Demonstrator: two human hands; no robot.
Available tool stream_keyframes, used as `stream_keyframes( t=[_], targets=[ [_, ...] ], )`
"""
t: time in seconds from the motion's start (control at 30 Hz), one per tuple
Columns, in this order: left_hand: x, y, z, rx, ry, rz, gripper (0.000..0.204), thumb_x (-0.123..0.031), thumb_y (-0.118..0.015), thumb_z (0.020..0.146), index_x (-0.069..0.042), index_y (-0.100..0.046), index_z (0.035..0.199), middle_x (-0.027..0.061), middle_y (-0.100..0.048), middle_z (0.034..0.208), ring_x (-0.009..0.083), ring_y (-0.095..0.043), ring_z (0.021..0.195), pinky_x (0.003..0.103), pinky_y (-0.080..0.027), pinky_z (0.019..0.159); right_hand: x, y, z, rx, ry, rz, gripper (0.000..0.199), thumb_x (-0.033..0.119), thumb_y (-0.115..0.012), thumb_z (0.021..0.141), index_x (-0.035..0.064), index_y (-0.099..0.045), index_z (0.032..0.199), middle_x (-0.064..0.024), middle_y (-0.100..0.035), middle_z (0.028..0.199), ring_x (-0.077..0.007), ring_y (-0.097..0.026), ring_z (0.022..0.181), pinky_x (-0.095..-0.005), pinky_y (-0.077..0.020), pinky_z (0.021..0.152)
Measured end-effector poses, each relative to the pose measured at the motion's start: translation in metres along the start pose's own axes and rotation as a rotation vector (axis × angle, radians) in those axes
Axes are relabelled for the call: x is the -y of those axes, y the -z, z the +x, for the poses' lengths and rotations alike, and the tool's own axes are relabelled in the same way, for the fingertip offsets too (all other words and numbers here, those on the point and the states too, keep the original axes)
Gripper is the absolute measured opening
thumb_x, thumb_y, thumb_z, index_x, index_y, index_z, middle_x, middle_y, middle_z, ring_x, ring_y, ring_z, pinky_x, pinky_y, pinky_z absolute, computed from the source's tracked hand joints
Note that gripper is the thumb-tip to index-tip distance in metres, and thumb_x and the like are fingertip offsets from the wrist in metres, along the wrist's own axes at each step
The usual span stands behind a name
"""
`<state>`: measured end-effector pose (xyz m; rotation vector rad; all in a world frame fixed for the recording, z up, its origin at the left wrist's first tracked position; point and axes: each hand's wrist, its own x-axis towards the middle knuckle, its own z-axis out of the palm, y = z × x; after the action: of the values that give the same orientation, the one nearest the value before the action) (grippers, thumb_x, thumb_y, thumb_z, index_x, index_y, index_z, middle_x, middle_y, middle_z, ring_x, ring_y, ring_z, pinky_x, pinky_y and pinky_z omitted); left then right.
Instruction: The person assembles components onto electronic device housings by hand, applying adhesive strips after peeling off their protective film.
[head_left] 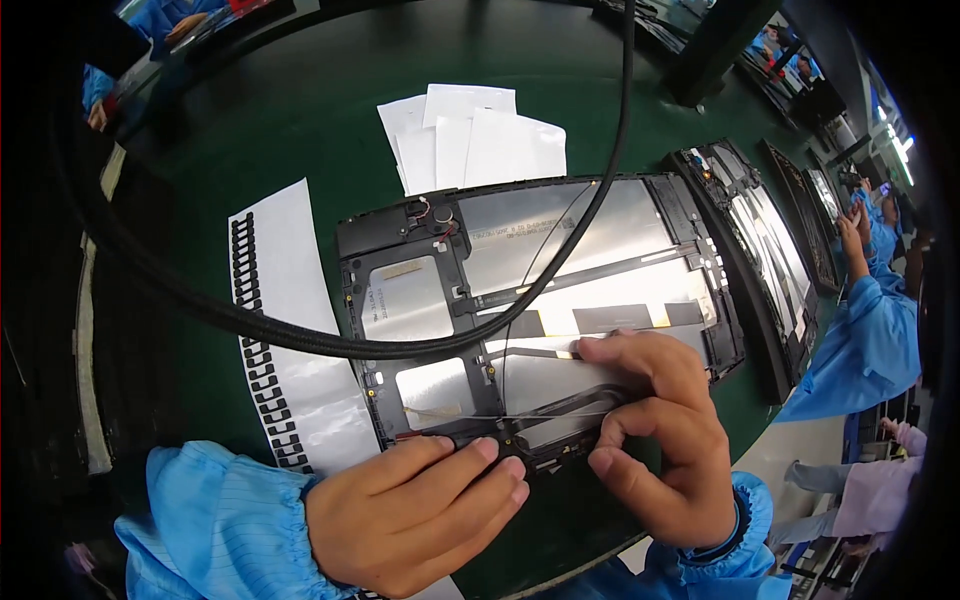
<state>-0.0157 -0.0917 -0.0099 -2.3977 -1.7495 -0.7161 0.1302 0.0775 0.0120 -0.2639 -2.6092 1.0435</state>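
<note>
A flat device chassis (470, 375) lies open before me, with a black frame and silver panels. My left hand (415, 510) rests palm down along its near left edge, fingers stretched out with nothing in them. Over the near right part, my right hand (665, 440) has its thumb and middle finger curled together. A thin pale cable (540, 416) runs across the chassis to these fingers. The index finger reaches out above a silver panel. One thin black wire (545, 240) crosses the panels from the far edge. Fingers partly hide the chassis's near edge.
A thick black cable (240, 318) loops across the view above the chassis. Left lies a white sheet with black clip-shaped pieces (262, 370); white papers (480, 145) lie behind. Another chassis (765, 240) stands right on the green table (330, 130). A co-worker's blue sleeve (865, 330) is beyond.
</note>
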Motion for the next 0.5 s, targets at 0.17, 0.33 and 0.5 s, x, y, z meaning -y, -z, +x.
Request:
stream_keyframes(
  t=[0.17, 0.33, 0.5],
  targets=[
    [-0.004, 0.003, 0.006, -0.011, 0.008, 0.015, 0.024, -0.003, -0.056, 0.073, -0.003, -0.061, 0.097, 0.0081, -0.059, 0.103, 0.0227, -0.057, 0.09, 0.029, -0.046, 0.069, 0.004, 0.002, -0.001, -0.016, 0.002, -0.034, 0.013, 0.001, -0.063, 0.061, 0.0025, -0.053, 0.069, -0.0188, -0.051, 0.112, -0.0349, -0.043, 0.104, -0.0417, -0.0323, 0.09],
    [-0.003, -0.004, 0.02, 0.028, -0.128, 0.053, 0.021, -0.003, -0.052, 0.074, 0.003, -0.062, 0.092, 0.0133, -0.057, 0.105, 0.0258, -0.055, 0.095, 0.028, -0.047, 0.072, 0.0, -0.001, 0.0, -0.017, -0.002, 0.0, 0.013, 0.0, -0.064, 0.06, 0.0016, -0.054, 0.069, -0.0185, -0.052, 0.111, -0.0337, -0.047, 0.102, -0.0405, -0.0352, 0.088],
    [0.002, -0.009, 0.023, 0.025, -0.143, 0.002, 0.021, -0.004, -0.052, 0.075, 0.005, -0.062, 0.091, 0.0144, -0.057, 0.104, 0.0268, -0.054, 0.097, 0.027, -0.048, 0.069, -0.013, 0.011, -0.011, -0.125, -0.07, 0.19, 0.014, -0.003, -0.066, 0.058, 0.0005, -0.06, 0.07, -0.0189, -0.055, 0.104, -0.0319, -0.054, 0.092, -0.0374, -0.0408, 0.084]
  ],
)
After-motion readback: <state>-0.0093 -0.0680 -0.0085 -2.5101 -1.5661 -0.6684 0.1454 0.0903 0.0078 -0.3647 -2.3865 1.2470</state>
